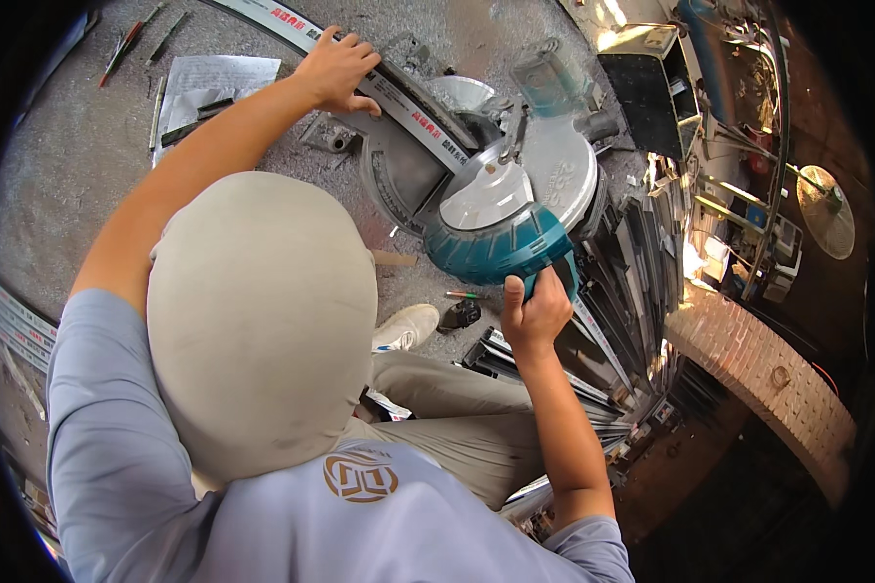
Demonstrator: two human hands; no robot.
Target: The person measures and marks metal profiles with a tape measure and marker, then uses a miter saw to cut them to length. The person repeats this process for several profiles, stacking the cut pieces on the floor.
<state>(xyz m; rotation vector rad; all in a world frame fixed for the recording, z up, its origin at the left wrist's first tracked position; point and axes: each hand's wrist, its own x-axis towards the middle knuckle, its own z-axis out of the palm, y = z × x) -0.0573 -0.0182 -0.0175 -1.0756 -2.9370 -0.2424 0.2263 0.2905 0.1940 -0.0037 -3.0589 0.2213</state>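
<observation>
Gripping the near end of a teal-and-silver round-guarded mitre saw, the right hand has its fingers closed around the handle, right of centre! Out far left of the saw, the left hand clamps fingers and thumb over a long white-and-dark strip, its near end under the saw. Crumpled white paper lies farther left.

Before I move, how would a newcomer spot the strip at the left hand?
Find the saw with teal housing. From it, a long white strip runs up and left beneath the left hand. Unlike the strips at right, a hand holds it.
</observation>
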